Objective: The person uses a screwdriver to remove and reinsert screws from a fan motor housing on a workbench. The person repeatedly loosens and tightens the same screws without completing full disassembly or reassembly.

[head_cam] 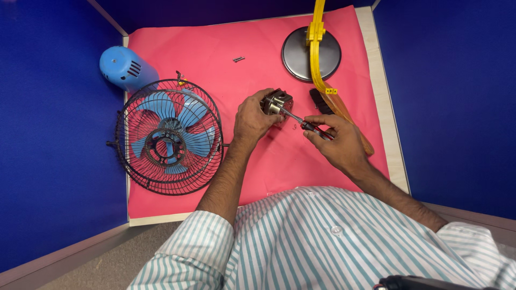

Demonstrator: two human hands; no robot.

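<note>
Gripping from the left side, the left hand (252, 121) has its fingers curled closed around a small metal motor (278, 102), which rests on the pink sheet (215, 48) near the middle of the table. The right hand (337, 142) pinches the red and black handle of a screwdriver (309, 126) between thumb and fingertips, closed on it, and the thin shaft slants up and left so that its tip meets the motor's face (whether it sits in a screw head is too small to tell). A tiny dark bit lies on the sheet just below the shaft.

Just beyond the right hand lies a black brush-like tool (321, 100) with a wooden handle running down to the right, partly hidden by the hand. Above it stands a round dark base (301, 59) with a yellow arm (316, 48) curving over it. Two small screws (238, 59) lie well apart near the sheet's far edge. At the left, a black wire fan cage (169, 137) holds blue blades, and a blue motor cover (124, 67) lies just behind it. Blue partition walls (54, 161) close in the table.
</note>
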